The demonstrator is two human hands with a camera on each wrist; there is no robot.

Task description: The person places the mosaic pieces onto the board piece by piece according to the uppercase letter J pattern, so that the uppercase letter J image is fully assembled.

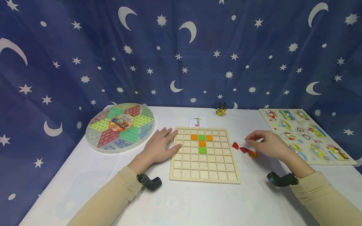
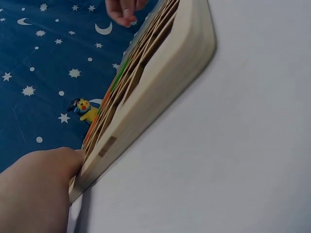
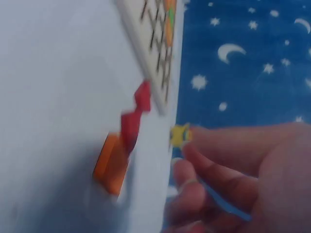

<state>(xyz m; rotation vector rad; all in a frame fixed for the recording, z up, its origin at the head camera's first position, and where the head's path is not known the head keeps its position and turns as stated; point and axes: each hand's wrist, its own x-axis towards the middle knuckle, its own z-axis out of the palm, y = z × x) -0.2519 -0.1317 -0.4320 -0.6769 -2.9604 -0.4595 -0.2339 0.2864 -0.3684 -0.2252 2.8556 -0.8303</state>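
My left hand (image 1: 159,147) rests at the left edge of a square wooden grid board (image 1: 205,181), fingers straight and thumb on its rim. In the left wrist view, the thumb (image 2: 63,160) lies at the board's side wall (image 2: 146,109). Orange (image 1: 202,143) and green (image 1: 202,150) square tiles sit in several cells, forming a T shape. To the right of the board, my right hand (image 1: 267,143) hovers with loosely bent fingers and nothing visible between them. Below its fingertips lie two red curved-edge tiles (image 1: 235,145) and an orange tile (image 1: 253,153).
A pattern card (image 1: 198,121) lies behind the board, with a small yellow figure (image 1: 221,110) farther back. At the left is a round star-patterned game board (image 1: 94,133); a picture puzzle board (image 1: 306,136) lies at the right. A blue moon-and-star cloth (image 1: 181,75) hangs behind the table.
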